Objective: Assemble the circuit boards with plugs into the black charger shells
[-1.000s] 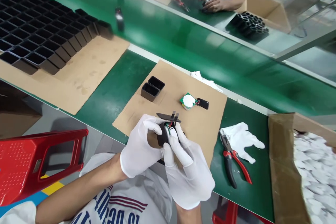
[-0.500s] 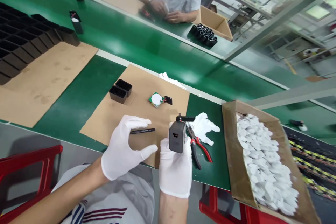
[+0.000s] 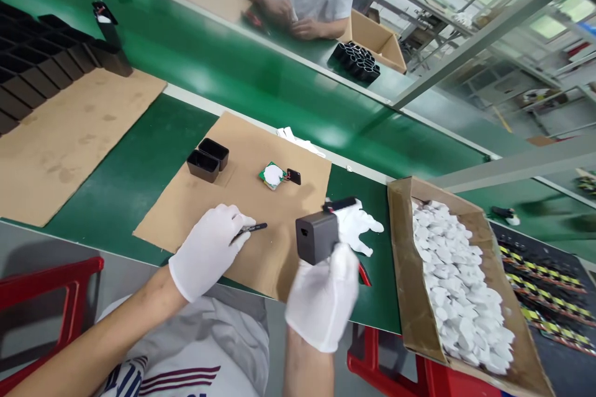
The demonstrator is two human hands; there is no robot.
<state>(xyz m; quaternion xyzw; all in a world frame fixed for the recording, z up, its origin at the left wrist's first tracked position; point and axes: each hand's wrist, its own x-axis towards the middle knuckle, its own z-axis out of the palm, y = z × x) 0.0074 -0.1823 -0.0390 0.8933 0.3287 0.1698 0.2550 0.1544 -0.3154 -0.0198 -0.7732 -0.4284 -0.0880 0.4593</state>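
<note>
your right hand (image 3: 323, 298), in a white glove, is gripping the dark grey charger body (image 3: 317, 237) from below, fingers closed around its lower end so the block is standing up above the knuckles, tilted a little to the right, its face with the small port turned toward you. a thin black plate (image 3: 341, 203) is sticking out at its top right corner; how it is joined to the body is too blurred to tell. the block is hovering over the near edge of the cardboard mat (image 3: 218, 198), just in front of a loose white glove (image 3: 361, 226) lying on the green bench (image 3: 139, 167). your left hand (image 3: 207, 251), also gloved, is resting on the mat well to the left of the charger, with the thumb and forefinger pinched on the near end of a slim black tool (image 3: 251, 229), whose tip is pointing right toward the block without touching it. farther up the mat two empty black casings (image 3: 207, 160) are sitting side by side, and a small green circuit board (image 3: 272, 175) with a white round pad is lying beside a little black piece (image 3: 293, 177). to your right an open cardboard box (image 3: 405, 298) is holding a heap of white pieces (image 3: 459, 285). across the belt another person's hands (image 3: 291, 17) are working at their own spot.
</note>
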